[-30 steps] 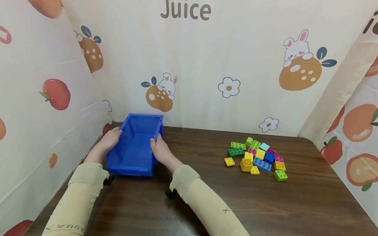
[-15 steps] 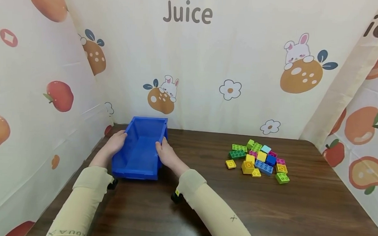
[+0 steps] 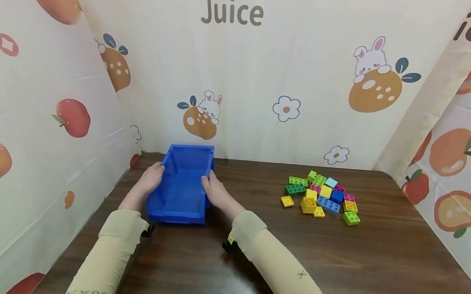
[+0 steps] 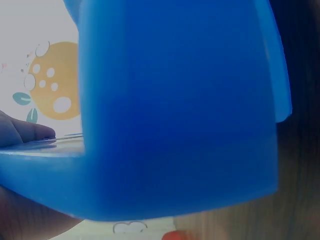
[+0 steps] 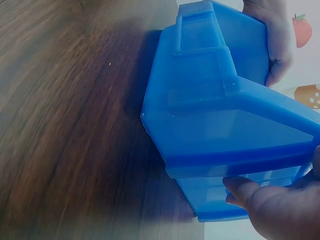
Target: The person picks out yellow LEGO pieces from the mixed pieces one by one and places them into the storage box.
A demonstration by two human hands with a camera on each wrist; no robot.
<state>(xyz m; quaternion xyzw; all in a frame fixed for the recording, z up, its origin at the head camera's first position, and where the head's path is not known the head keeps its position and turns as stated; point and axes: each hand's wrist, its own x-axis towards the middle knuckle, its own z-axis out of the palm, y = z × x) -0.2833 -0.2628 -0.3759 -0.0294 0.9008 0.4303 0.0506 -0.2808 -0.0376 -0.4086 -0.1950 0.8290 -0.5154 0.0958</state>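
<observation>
An empty blue plastic storage bin [image 3: 182, 186] sits at the left of the table, its low front toward me. My left hand [image 3: 151, 178] grips its left side wall, thumb over the rim. On the opposite wall, my right hand [image 3: 216, 191] holds the rim with its thumb on top. Seen from the right wrist, the right fingers [image 5: 242, 189] curl under the bin's side ledge, and the left hand [image 5: 276, 37] shows on the far rim. The bin's wall [image 4: 180, 110] fills most of the left wrist view, with left fingers [image 4: 30, 131] at its edge.
Several toy building bricks [image 3: 325, 192] in green, yellow, blue and pink lie in a loose group at the right of the brown wooden table [image 3: 391, 252]. A printed curtain [image 3: 246, 65] hangs right behind the table and along both sides.
Both hands have moved the bin a little to the right, and it now sits straighter to me. The bricks have stayed where they were.
</observation>
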